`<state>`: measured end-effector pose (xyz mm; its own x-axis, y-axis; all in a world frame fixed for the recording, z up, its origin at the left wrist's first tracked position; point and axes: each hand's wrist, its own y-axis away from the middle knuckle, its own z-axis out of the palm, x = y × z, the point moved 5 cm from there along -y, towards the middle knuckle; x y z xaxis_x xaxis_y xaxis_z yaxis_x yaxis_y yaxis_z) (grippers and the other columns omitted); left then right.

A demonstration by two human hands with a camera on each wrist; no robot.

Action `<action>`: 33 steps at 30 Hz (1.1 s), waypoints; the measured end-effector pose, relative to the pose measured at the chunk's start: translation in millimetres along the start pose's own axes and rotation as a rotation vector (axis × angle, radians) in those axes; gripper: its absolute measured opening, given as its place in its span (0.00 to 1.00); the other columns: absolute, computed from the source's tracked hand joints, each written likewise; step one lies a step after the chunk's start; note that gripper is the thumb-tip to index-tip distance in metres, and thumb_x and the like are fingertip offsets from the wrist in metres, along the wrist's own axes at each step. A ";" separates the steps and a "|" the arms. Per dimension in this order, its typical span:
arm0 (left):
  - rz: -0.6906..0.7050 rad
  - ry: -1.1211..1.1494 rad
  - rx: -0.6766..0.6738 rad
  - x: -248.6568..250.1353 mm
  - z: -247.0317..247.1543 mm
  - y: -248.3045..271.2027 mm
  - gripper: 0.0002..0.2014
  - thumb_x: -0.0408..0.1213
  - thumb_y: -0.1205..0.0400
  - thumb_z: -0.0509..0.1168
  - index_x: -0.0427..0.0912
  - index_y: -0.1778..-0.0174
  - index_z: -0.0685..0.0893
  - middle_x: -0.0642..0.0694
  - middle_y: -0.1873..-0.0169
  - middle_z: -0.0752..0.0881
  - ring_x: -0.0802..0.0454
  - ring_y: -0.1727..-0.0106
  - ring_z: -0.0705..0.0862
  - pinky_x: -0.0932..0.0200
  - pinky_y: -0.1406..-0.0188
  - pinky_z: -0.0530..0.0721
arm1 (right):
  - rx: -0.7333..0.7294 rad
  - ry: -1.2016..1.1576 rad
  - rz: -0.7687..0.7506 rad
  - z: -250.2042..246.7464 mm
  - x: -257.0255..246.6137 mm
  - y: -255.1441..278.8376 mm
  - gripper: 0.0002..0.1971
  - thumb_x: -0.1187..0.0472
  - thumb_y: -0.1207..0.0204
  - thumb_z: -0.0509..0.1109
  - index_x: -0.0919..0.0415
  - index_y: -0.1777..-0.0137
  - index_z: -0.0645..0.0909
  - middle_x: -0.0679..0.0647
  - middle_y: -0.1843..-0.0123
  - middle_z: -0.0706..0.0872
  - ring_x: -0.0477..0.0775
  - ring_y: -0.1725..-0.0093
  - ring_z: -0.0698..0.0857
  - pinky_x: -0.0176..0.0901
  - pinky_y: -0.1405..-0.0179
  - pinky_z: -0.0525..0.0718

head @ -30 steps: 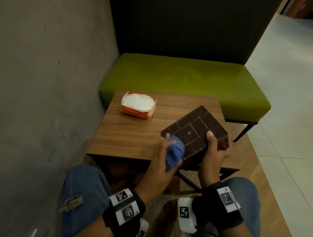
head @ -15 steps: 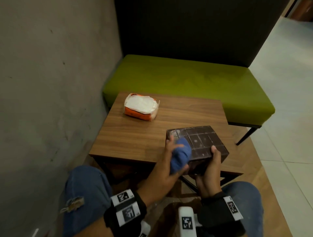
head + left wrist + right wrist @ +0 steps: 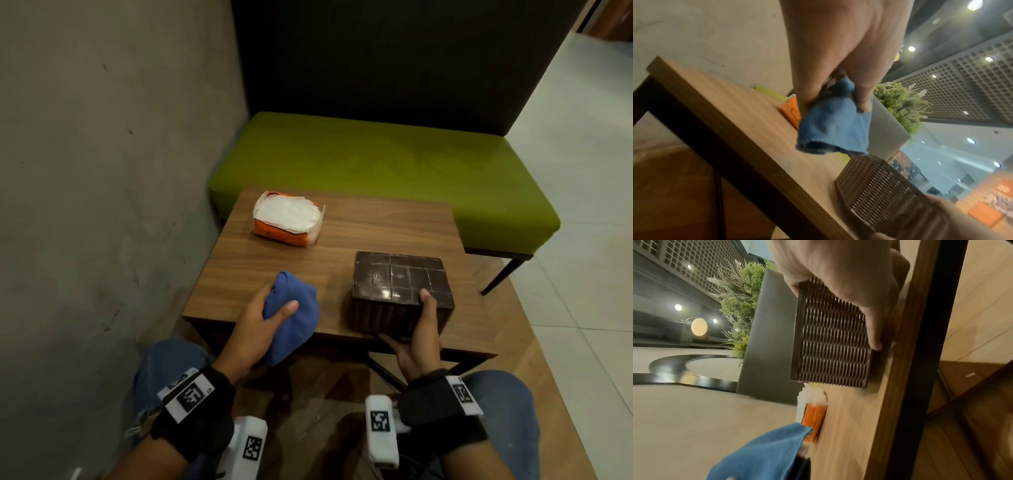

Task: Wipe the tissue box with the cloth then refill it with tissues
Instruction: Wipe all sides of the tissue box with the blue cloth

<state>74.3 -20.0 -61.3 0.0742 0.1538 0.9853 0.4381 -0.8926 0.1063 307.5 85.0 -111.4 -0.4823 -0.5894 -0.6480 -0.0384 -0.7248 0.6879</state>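
A dark brown tissue box (image 3: 399, 284) with ribbed sides (image 3: 832, 340) sits flat near the front right of the small wooden table (image 3: 376, 226). My right hand (image 3: 419, 332) grips its near side, thumb on the top, fingers at the bottom edge. To the box's left, my left hand (image 3: 260, 325) holds a bunched blue cloth (image 3: 291, 315), which hangs over the table's front edge (image 3: 834, 128) and is apart from the box. An opened orange pack of white tissues (image 3: 289, 219) lies at the table's back left.
A grey concrete wall (image 3: 102, 171) runs along the left. A green bench (image 3: 376, 161) with a dark backrest stands behind the table. My knees in jeans (image 3: 161, 370) are below the table's front edge. Pale floor tiles (image 3: 589, 240) lie to the right.
The box has been set down flat on the table from a tilted hold. My left hand has carried the cloth off the box to the left.
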 end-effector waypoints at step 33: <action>0.257 -0.156 -0.450 68.8 -28.4 35.2 0.26 0.37 0.34 0.77 0.54 0.39 0.84 0.52 0.40 0.84 0.53 0.34 0.80 0.56 0.32 0.76 | -1.094 1.035 -0.056 76.0 12.4 111.2 0.26 0.37 0.30 0.68 0.48 0.35 0.77 0.45 0.42 0.87 0.39 0.45 0.89 0.35 0.44 0.86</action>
<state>69.5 -52.8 14.1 0.2756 -0.0633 0.9592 -0.0358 -0.9978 -0.0556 230.7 24.3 -18.1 0.3285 -0.1985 -0.9234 0.8427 -0.3799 0.3815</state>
